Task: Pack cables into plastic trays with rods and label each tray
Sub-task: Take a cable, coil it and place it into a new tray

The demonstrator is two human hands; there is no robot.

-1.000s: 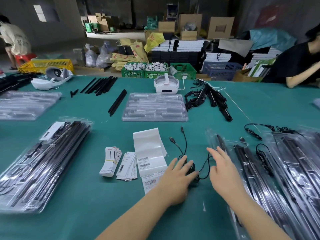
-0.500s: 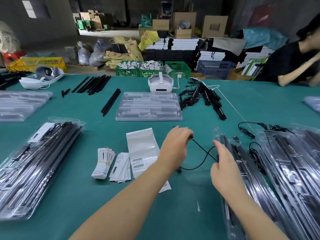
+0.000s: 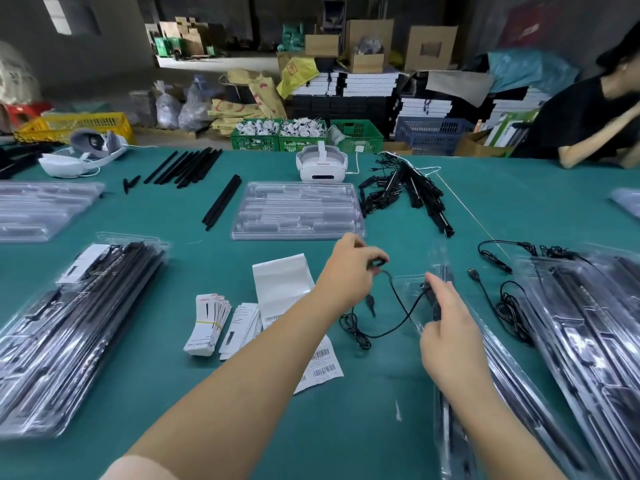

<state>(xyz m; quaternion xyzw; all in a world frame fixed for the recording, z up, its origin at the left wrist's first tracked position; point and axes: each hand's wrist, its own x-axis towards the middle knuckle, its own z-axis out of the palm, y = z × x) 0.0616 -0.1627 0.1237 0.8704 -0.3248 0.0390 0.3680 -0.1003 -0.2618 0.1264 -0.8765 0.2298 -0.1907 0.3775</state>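
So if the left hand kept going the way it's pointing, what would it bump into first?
The left hand points up and right across the table. It would probably meet the black cable bundle beyond the empty clear tray first, though depth is hard to judge.

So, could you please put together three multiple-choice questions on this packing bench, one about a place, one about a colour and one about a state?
1. Where does the empty clear tray lie?
A. Just in front of the white headset
B. On the yellow crate
C. Under the label sheets

2. What colour is the table cover?
A. Grey
B. Teal green
C. Red

3. What is the left hand doing?
A. Lying flat on the table
B. Pinching one end of the black cable
C. Holding a rod

Answers:
1. A: the tray sits on the near side of the headset, mid-table.
2. B: the whole work surface is teal green.
3. B: its fingers close on a cable end, and the cable hangs in a loop across to the right hand, which holds another part of it over a packed tray.
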